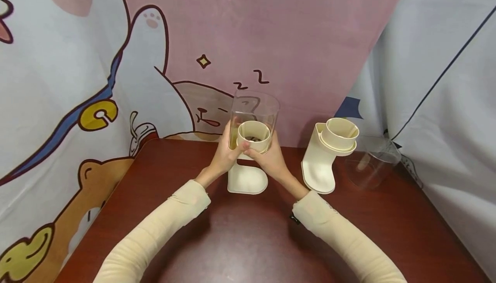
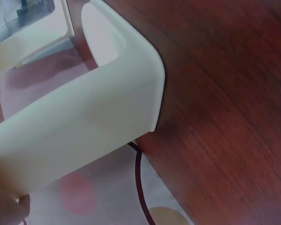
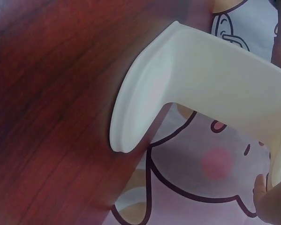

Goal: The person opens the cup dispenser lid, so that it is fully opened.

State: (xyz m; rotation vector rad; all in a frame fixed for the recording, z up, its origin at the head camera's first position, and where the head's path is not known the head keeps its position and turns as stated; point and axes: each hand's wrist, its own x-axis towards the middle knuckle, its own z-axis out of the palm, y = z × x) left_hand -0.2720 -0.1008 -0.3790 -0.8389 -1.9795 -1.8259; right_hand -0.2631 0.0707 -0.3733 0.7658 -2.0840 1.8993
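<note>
In the head view a clear plastic container (image 1: pixel 255 104) stands upright at the top of a cream L-shaped stand (image 1: pixel 248 179). My left hand (image 1: pixel 224 153) and right hand (image 1: pixel 270 156) grip its lower part from both sides, thumbs meeting in front. A cream ring (image 1: pixel 253 145) with something dark inside shows between the hands; whether it sits inside the container's wall cannot be told. The stand's foot rests on the table in the left wrist view (image 2: pixel 126 84) and right wrist view. Only parts of the left hand (image 2: pixel 6 206) and right hand (image 3: pixel 274 201) show there.
To the right stands a second cream stand (image 1: pixel 319 166) with a ring on top. Beside it another clear container (image 1: pixel 372 164) is on the brown table (image 1: pixel 248 235). A printed cloth (image 1: pixel 310 37) hangs behind the table and along its sides.
</note>
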